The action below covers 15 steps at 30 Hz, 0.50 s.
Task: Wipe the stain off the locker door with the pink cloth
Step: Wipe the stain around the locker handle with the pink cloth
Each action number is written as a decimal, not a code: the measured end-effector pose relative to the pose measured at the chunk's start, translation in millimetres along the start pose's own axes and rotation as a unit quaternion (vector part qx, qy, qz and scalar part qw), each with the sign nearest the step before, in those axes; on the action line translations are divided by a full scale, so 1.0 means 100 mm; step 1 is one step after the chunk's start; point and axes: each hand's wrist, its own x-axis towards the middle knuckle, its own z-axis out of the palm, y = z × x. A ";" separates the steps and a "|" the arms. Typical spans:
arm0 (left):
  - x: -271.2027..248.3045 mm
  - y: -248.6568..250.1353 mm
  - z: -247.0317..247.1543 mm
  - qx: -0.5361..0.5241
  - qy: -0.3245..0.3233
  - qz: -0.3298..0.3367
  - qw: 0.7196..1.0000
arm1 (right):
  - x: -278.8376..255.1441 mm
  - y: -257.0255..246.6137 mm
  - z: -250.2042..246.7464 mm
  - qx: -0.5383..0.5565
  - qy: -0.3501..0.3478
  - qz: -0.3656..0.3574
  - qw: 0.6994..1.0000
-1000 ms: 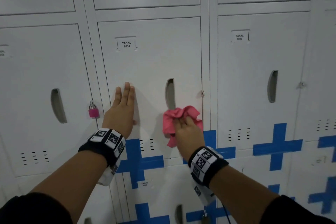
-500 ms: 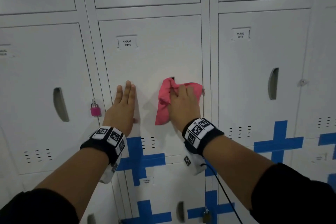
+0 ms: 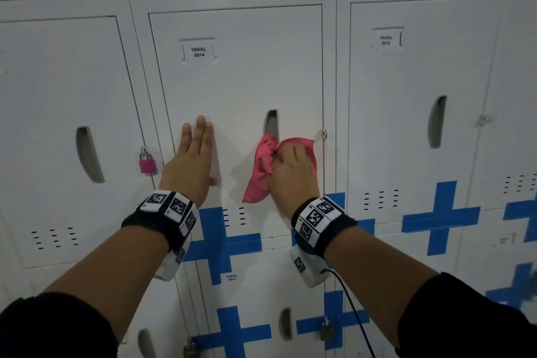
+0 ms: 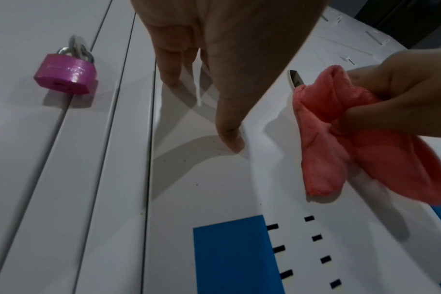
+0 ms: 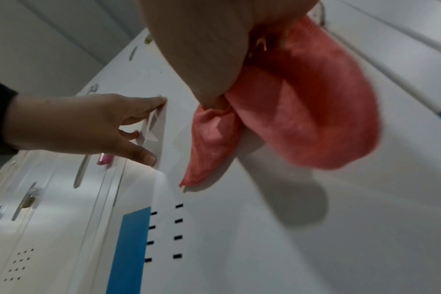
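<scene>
Pink and bunched up, the pink cloth (image 3: pixel 263 171) is squeezed in the right hand (image 3: pixel 292 176), whose fingers curl round it and push it against the locker door (image 3: pixel 241 81). The cloth sits low on the door, just under the handle slot (image 3: pixel 271 122), and one loose corner hangs down toward the little air holes.

The left hand (image 3: pixel 191 166) holds nothing. Its fingers are straight and close together, and it lies flat on the same door, a little to the left of the cloth. It looks like it is keeping the door from wobbling.

Further out, a pink padlock (image 3: pixel 147 163) hangs on the locker to the left. A label (image 3: pixel 199 52) reading YAKAL 0014 sits high on the door. Blue tape crosses (image 3: pixel 223 241) run along the bottom.

This looks like the rubbing step. No clear stain shows, only tiny dark specks in the left wrist view, so how much is left is hard to tell. The next move likely needs a firm push, rubbing back and forth, then a look under the cloth.
</scene>
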 end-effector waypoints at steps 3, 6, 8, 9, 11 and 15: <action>0.00 0.00 -0.01 0.001 0.002 0.002 1.000 | -0.03 0.10 0.02 0.071 -0.015 -0.013 0.997; -0.02 0.00 -0.02 0.006 -0.001 0.003 1.000 | 0.01 0.24 -0.07 0.168 -0.048 -0.028 0.984; -0.02 0.01 -0.03 0.012 -0.001 0.002 1.000 | 0.08 0.32 -0.19 0.224 -0.013 -0.021 0.974; -0.02 0.01 -0.03 0.012 0.001 0.002 1.000 | 0.14 0.35 -0.27 0.235 0.035 -0.016 0.971; -0.02 0.02 -0.03 0.011 0.002 0.002 1.000 | 0.31 0.37 -0.39 0.232 0.129 -0.014 0.964; -0.03 0.02 -0.04 0.017 -0.004 0.001 1.000 | 0.55 0.33 -0.42 0.242 0.100 0.014 0.965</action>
